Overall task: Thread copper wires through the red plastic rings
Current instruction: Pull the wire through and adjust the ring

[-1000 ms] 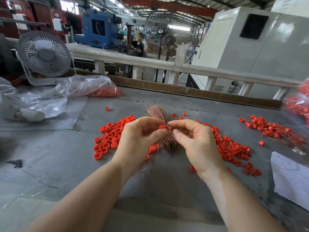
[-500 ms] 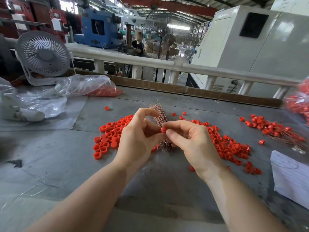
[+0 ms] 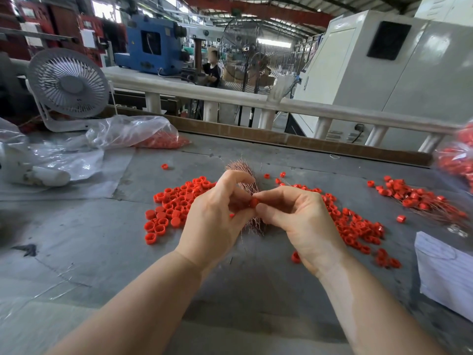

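Left hand: the left hand (image 3: 212,221) is raised just above the table (image 3: 76,252), fingers curled inward, gripping the bundle of copper wires (image 3: 243,175); its palm faces away, so exactly which fingers clamp the bundle I cannot make out.
Right hand: the right hand (image 3: 302,221) meets the left at the fingertips, thumb and forefinger pinching one red ring (image 3: 254,202); the other fingers are curled loosely beneath.
Red ring: it sits right between the two hands, touching both; whether a wire already passes through it is too fine to tell.
Copper wires: the bundle fans out above the left hand and a lower tuft shows below, between the wrists; the middle is hidden by the fingers.
Loose rings, left: a heap of red rings (image 3: 176,203) lies on the table beside the left hand, partly covered by it.
Loose rings, right: a second scatter (image 3: 358,226) spreads behind the right hand, its near edge hidden.
Far-right pile: rings with thin wires (image 3: 419,198) lie well apart, the strands barely visible.
Right edge: a bag of red pieces (image 3: 458,160) is blurred and cut off by the frame; a white sheet (image 3: 445,272) below it is also cropped.
Back left: a clear plastic bag (image 3: 133,131) holds more red pieces, beside a white desk fan (image 3: 67,84).
Background: a person (image 3: 212,70) stands beyond the railing (image 3: 256,101), too distant to read.
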`<state>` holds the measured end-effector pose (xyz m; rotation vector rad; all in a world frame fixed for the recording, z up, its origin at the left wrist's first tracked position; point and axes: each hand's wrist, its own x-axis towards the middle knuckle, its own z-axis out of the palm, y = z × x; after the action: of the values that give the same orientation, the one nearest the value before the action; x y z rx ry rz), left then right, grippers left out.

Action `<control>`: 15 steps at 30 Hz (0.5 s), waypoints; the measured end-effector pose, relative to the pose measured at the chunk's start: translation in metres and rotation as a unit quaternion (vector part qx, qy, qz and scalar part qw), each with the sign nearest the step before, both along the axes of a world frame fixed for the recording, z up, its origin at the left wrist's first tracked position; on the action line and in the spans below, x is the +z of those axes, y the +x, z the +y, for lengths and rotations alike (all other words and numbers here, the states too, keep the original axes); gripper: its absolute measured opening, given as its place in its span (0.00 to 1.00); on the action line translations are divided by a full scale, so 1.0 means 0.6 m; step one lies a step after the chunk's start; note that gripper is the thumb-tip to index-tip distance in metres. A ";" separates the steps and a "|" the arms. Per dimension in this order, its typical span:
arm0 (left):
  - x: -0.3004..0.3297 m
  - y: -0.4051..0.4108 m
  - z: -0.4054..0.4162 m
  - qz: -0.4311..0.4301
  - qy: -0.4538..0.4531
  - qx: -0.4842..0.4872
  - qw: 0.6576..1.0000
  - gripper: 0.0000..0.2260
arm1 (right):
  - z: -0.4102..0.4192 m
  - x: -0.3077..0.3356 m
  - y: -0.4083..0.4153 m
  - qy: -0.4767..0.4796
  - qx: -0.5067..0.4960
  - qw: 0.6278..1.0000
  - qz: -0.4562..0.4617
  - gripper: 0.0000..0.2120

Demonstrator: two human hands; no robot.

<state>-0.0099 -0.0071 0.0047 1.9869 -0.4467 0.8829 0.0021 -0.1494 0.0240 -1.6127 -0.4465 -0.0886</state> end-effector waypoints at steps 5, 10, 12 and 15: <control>0.003 -0.003 -0.005 0.015 -0.028 -0.048 0.998 0.18 | 0.000 0.000 0.001 0.051 -0.007 0.998 0.024 0.06; 0.011 -0.003 -0.011 0.124 -0.200 -0.120 0.964 0.16 | 0.000 -0.001 0.003 0.083 -0.015 0.996 0.029 0.09; 0.014 -0.002 -0.008 0.144 -0.234 -0.126 0.953 0.12 | 0.002 0.000 0.003 0.100 0.003 0.995 0.028 0.07; 0.018 -0.006 -0.007 0.158 -0.242 -0.133 0.948 0.08 | 0.002 0.000 0.003 0.125 0.024 0.991 0.032 0.06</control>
<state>-0.0133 -0.0111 0.0157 1.5302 -0.2698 0.4363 0.0039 -0.1483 0.0242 -1.3537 -0.4079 -0.0528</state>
